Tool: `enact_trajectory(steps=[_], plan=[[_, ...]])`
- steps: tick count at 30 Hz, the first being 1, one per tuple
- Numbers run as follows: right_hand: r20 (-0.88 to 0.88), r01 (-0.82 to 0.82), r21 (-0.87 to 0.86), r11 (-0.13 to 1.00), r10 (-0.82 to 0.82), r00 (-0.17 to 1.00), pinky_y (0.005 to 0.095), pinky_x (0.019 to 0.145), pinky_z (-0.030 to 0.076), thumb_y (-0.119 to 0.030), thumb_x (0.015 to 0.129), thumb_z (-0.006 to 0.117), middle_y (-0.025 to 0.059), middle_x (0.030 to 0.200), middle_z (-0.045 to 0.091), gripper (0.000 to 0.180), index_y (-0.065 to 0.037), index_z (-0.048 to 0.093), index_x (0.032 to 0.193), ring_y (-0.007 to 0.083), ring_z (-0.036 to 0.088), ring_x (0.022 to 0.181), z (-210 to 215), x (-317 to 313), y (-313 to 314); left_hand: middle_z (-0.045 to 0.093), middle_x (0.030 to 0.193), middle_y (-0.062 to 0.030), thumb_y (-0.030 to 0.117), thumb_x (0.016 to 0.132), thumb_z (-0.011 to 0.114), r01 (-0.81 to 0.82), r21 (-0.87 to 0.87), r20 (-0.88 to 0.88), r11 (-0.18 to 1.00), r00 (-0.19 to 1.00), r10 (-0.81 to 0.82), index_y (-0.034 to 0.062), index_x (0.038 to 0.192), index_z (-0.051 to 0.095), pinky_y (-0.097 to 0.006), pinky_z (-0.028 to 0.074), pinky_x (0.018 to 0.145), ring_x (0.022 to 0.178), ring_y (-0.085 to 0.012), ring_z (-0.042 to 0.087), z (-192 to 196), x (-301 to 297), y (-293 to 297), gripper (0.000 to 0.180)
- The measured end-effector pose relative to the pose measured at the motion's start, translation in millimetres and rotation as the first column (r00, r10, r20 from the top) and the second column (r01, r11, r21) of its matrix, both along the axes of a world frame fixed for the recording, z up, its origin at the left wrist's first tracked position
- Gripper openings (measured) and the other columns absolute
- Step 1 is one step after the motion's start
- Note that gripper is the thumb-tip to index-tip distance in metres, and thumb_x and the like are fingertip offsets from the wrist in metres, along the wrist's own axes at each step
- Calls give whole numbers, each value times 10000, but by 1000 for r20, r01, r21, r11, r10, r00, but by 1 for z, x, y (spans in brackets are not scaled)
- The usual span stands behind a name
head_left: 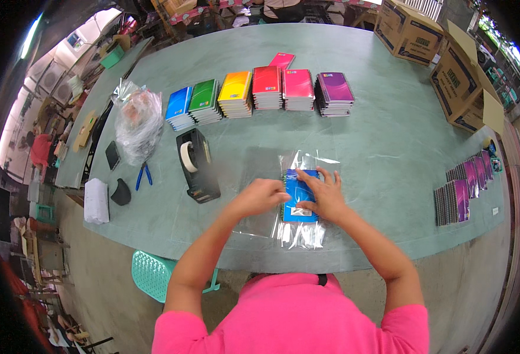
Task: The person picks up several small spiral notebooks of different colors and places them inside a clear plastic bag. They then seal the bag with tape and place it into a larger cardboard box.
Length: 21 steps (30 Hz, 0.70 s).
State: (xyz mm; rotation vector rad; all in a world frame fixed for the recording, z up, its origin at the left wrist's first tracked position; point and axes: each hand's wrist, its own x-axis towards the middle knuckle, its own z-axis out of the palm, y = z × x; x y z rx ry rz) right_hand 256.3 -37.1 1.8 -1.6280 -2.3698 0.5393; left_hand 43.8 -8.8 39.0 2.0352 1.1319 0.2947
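A blue spiral notebook [296, 190] lies inside a clear plastic sleeve [302, 233] on the grey-green table [389, 147], right in front of me. My right hand [323, 194] presses flat on the notebook's right side, fingers spread. My left hand [261, 197] is curled at the sleeve's left edge and pinches the plastic there. More clear sleeves [258, 171] lie flat under and left of it.
A black tape dispenser [197, 165] stands left of my hands. Six stacks of coloured notebooks [260, 91] line the far side. Bagged purple notebooks [463, 189] lie at right, cardboard boxes [460, 76] beyond. A plastic bag [137, 121], blue pliers [143, 174] and a white bundle [96, 200] sit left.
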Motion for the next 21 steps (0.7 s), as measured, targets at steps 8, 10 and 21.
enact_trajectory(steps=[8, 10, 21], plan=[[-69, 31, 10, 999, -31, 997, 636, 994, 119, -451, 652, 715, 16, 1202, 534, 929, -283, 203, 1408, 294, 295, 1277, -11, 2, -1, 631, 778, -188, 412, 659, 707, 73, 159, -486, 985, 874, 13, 11, 817, 633, -414, 499, 663, 744, -323, 629, -19, 70, 22, 438], [-90, 70, 76, 995, -64, 994, 578, 1022, 153, -406, 655, 734, 68, 1235, 508, 930, -208, 221, 1405, 306, 315, 1264, -11, 3, -5, 634, 771, -191, 438, 628, 734, 55, 153, -544, 987, 838, 38, -6, 842, 626, -395, 504, 655, 733, -312, 634, -6, 62, 30, 504], [-780, 180, -549, 816, -578, 241, 335, 935, 399, -133, 612, 811, 132, 1211, 481, 843, -24, 346, 1307, 214, 481, 1098, -1, 7, -28, 581, 1045, -152, 220, 674, 774, -376, -261, 412, 889, 790, 454, 9, 1209, 426, -320, 492, 730, 896, -191, 593, -43, 15, -36, 673]])
